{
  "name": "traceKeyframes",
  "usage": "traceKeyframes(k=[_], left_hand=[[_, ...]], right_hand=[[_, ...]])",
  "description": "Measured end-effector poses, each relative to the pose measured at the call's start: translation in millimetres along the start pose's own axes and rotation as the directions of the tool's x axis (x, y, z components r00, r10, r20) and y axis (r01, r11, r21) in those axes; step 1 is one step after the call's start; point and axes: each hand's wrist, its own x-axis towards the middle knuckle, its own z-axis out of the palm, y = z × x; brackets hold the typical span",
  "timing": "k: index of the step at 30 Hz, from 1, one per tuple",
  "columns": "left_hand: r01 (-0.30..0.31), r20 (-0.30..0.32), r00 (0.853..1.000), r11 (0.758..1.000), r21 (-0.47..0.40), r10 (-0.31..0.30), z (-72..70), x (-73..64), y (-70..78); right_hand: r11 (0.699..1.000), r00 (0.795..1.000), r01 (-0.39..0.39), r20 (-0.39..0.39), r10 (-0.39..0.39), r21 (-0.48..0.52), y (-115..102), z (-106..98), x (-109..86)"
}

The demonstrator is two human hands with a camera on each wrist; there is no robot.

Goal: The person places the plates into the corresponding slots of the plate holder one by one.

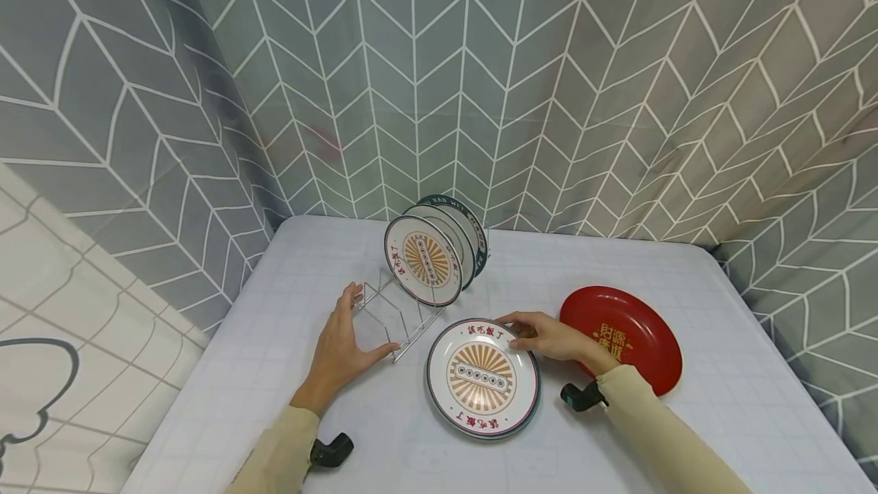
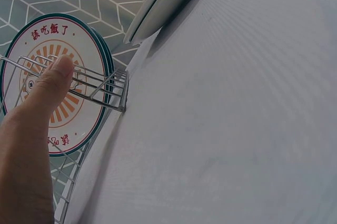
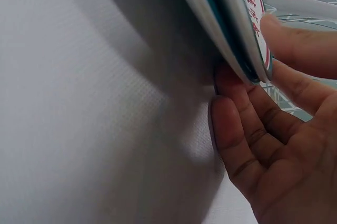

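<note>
My left hand [image 1: 341, 353] grips the near-left end of a silver wire dish rack [image 1: 398, 319]; in the left wrist view its thumb [image 2: 55, 79] lies across the wires. Several round plates stand on edge at the rack's far end, the front one a white plate [image 1: 424, 259] with an orange sunburst. On the table, a matching white plate [image 1: 483, 378] tops a small stack. My right hand [image 1: 549, 338] pinches the stack's right rim. Seen from the right wrist, the thumb [image 3: 295, 45] is over the top plate's face and fingers reach beneath the rims.
A red oval tray [image 1: 652, 334] with gold characters lies to the right, partly under the right forearm in the head view. The white-covered table [image 1: 370, 448] meets a grey chevron-patterned curtain [image 1: 439, 82] at the back and sides.
</note>
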Motion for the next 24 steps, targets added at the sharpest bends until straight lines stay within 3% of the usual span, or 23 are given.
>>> traceKeyframes(k=[15, 24], left_hand=[[-0.01, -0.006, 1.0, 1.0, 0.006, 0.01, -0.1, -1.4, -1.4], [-0.019, -0.014, 1.0, 1.0, -0.004, 0.019, -0.3, -0.4, -0.9]], right_hand=[[0.999, 1.0, 0.005, -0.026, -0.006, -0.035, 0.8, 2.1, -0.2], [0.989, 0.996, 0.007, -0.086, -0.02, -0.147, 0.2, -3.5, 0.6]])
